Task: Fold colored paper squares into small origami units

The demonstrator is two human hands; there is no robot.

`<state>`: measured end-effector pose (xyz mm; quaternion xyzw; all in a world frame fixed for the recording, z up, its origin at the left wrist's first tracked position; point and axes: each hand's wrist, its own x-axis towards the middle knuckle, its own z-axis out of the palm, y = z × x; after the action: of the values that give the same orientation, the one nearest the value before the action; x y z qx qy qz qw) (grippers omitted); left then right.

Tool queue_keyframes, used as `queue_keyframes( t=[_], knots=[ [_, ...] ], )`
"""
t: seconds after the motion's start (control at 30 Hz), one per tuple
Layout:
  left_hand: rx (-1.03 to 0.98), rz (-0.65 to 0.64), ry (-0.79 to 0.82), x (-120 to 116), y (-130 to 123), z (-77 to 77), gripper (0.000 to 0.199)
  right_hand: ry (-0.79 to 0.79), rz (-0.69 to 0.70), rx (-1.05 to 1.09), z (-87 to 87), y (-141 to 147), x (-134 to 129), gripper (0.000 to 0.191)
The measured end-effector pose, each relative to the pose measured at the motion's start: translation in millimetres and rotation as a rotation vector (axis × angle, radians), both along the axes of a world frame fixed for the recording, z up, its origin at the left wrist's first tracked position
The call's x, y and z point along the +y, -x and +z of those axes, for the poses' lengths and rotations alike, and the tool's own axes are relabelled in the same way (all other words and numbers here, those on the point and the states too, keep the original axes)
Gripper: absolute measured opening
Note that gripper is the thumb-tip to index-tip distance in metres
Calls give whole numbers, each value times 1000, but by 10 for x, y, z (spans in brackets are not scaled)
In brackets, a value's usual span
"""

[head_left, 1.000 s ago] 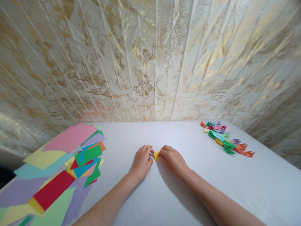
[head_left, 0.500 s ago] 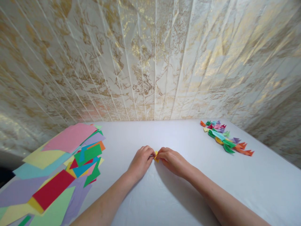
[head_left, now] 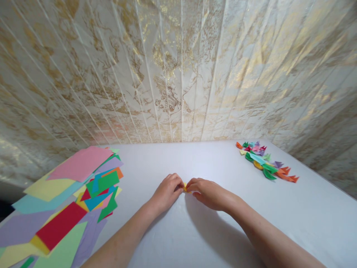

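A small yellow folded paper sits between my two hands at the middle of the white table. My left hand pinches its left side between thumb and fingertips. On the other side, my right hand has its fingertips on the paper's right edge, with the thumb a little apart below the fingers. Much of the small paper is hidden by the fingers.
Coloured sheets lie overlapped on the left, among them a pink sheet and a red rectangle. Small folded paper pieces form a cluster at the back right. A patterned curtain hangs behind the table.
My right thumb has moved away from the yellow paper and its fingers have opened a little. The left hand keeps its pinch. The whole view has shifted slightly.
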<state>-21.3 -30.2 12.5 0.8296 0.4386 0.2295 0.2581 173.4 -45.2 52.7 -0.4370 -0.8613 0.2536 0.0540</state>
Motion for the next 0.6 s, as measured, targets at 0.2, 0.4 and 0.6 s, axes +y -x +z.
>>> queue_keyframes(
  t=[0.2,0.4,0.6],
  knots=[
    [-65,65,6,32,14,-45,11,3,0,-14,6,-31,-1,40],
    [-14,117,-64,11,-27,-98,14,22,-3,2,15,-45,12,40],
    [48,151,-120,-35,-69,-134,14,47,-4,27,15,-64,28,41]
  ],
)
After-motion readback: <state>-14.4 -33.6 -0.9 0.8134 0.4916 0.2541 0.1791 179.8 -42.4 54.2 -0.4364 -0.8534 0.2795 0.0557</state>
